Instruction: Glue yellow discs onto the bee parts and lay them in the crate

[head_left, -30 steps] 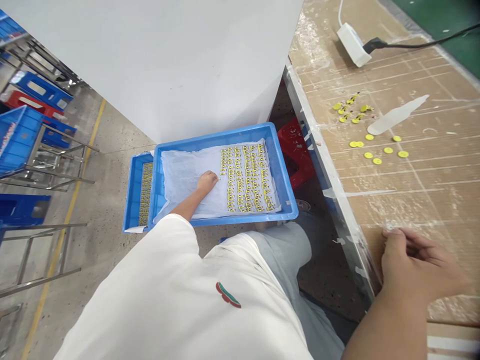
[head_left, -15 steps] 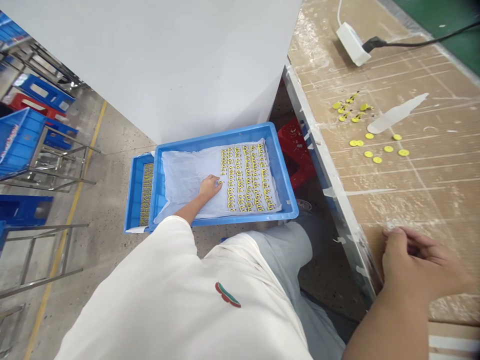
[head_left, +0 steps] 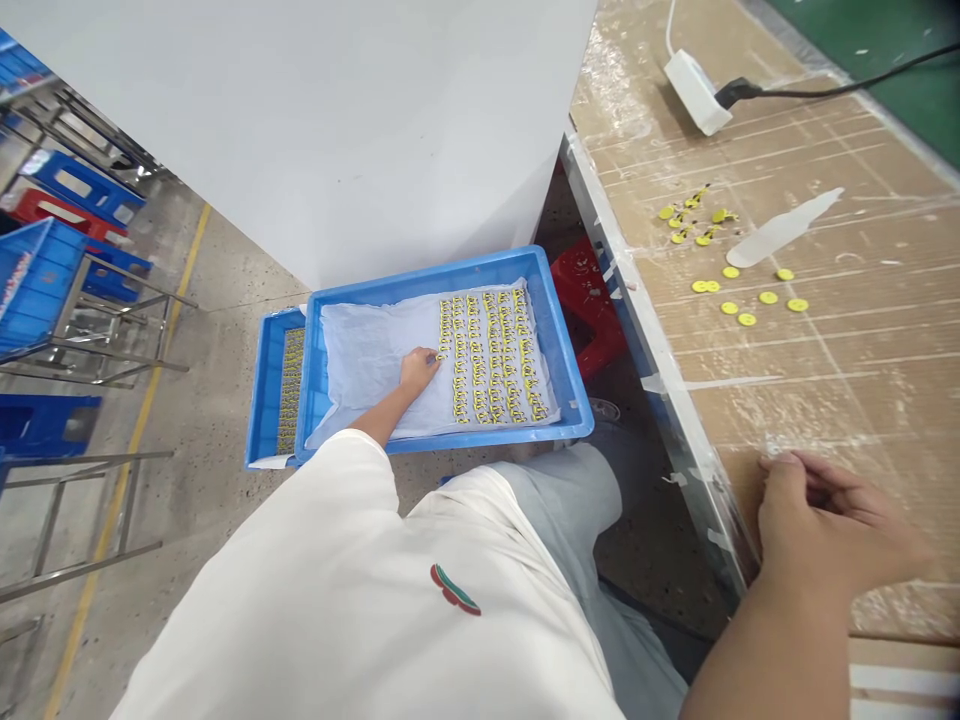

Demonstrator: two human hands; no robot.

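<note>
On the white liner sheet, left column edge: a small yellow piece sits at the fingertips of the left hand, level with the near rows of the array.
Left hand pose: arm stretched forward and down from a white sleeve, wrist straight, fingers curled together with the tips pinched on the yellow piece; the palm side rests on the sheet.
Yellow parts array: small yellow-and-black pieces laid in neat columns over the right half of the sheet; the left half of the sheet is bare.
Liner sheet: white, wrinkled, lying flat inside the tray.
Upper tray: blue plastic, shallow, stacked askew on a second tray.
Lower tray: blue, protruding at the left, with a strip of similar yellow pieces showing in it.
Right hand: resting on the near edge of the workbench, knuckles up, fingers loosely curled; whether it holds anything cannot be told.
Workbench top: cardboard covered with clear tape.
Loose yellow discs: scattered on the bench, well apart from the right hand.
Clipped yellow pieces: a small cluster just beyond the discs.
White plastic strip: lying beside the discs.
Power strip: white, at the far end of the bench, with a black cable plugged in.
Red stool: under the bench edge, just beside the upper tray.
</note>
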